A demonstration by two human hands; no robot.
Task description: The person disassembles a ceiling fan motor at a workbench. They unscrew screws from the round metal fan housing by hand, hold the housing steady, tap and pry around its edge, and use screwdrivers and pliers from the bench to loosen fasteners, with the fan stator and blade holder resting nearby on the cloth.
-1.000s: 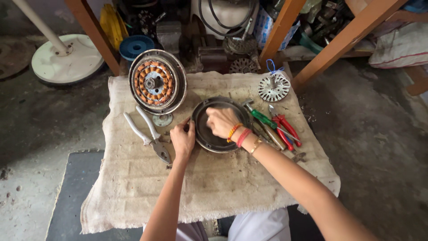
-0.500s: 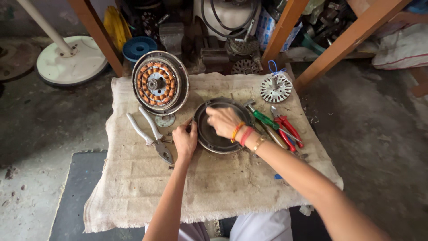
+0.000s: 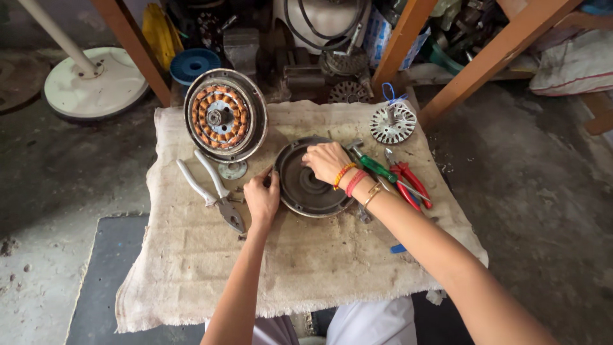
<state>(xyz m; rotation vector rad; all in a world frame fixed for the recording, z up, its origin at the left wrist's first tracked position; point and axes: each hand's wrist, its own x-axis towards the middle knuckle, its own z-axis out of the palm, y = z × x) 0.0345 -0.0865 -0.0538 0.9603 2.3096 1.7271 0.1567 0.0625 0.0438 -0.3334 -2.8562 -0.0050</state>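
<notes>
A dark round metal motor cover point(image 3: 305, 185) lies at the middle of a burlap cloth point(image 3: 319, 268). My left hand point(image 3: 262, 198) pinches its left rim. My right hand point(image 3: 327, 161), with bracelets at the wrist, rests inside the cover near its upper right edge, fingers bent down onto the metal. Up and to the left, the motor stator with copper windings point(image 3: 223, 115) sits in its round housing.
White-handled pliers point(image 3: 214, 191) and a washer point(image 3: 232, 170) lie left of the cover. A green-handled tool point(image 3: 377, 167) and red-handled pliers point(image 3: 408, 182) lie on its right. A slotted metal disc point(image 3: 392, 123) sits at the upper right. Wooden legs point(image 3: 504, 51), a white fan base point(image 3: 96, 80) and clutter stand behind.
My right hand has shifted slightly right inside the cover. My left hand stays at the left rim. The view has drifted a little.
</notes>
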